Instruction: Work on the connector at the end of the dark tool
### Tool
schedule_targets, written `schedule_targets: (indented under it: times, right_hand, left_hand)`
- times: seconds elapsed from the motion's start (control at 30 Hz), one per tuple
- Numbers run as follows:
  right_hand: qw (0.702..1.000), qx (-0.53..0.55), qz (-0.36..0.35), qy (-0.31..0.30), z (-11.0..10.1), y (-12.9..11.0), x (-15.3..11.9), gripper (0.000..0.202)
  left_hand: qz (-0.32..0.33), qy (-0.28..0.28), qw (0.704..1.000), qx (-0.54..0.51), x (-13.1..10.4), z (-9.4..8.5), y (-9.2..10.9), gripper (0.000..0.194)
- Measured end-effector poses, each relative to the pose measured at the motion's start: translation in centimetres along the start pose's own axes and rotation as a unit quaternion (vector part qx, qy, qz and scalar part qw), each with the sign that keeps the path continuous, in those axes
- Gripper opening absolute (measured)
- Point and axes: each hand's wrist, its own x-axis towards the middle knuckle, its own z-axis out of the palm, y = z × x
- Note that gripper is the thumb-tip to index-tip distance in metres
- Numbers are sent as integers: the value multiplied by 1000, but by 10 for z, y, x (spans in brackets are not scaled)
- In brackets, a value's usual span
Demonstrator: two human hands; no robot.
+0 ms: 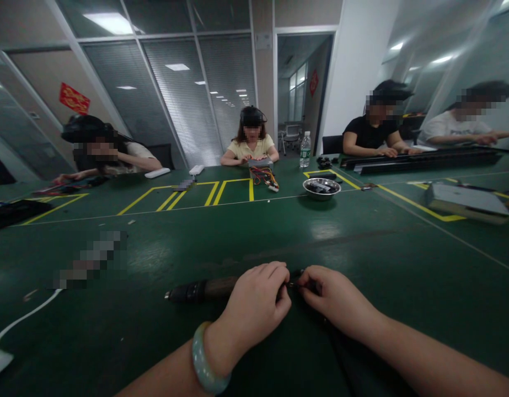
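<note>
A dark cylindrical tool (221,287) with a ringed black collar and a small metal tip lies on the green table, tip to the left. It looks like an electric screwdriver. My left hand (258,295), with a pale green bangle (207,361) on its wrist, is curled over the tool's right end. My right hand (331,298) is closed in a pinch beside the left fingertips. A small dark and metallic piece shows between the two hands, too small to name. A dark cord-like line runs down below my right hand.
A blurred power strip (91,262) with a white cable (25,315) lies left. Beyond are a metal bowl (321,188) of dark parts, a water bottle (305,149), coloured wires (264,177) and a grey box (467,203). Several people sit around the table.
</note>
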Motion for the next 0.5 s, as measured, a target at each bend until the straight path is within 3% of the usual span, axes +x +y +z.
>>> schedule_targets:
  times: [0.23, 0.5]
  right_hand:
    - [1000, 1, 5, -6, -1, -2, 0, 10]
    - [1000, -4, 21, 6, 2, -2, 0, 9]
  left_hand:
    - [28, 1, 1000, 10, -2, 1, -1, 11]
    - [-66, 4, 998, 16, 3, 5, 6, 16]
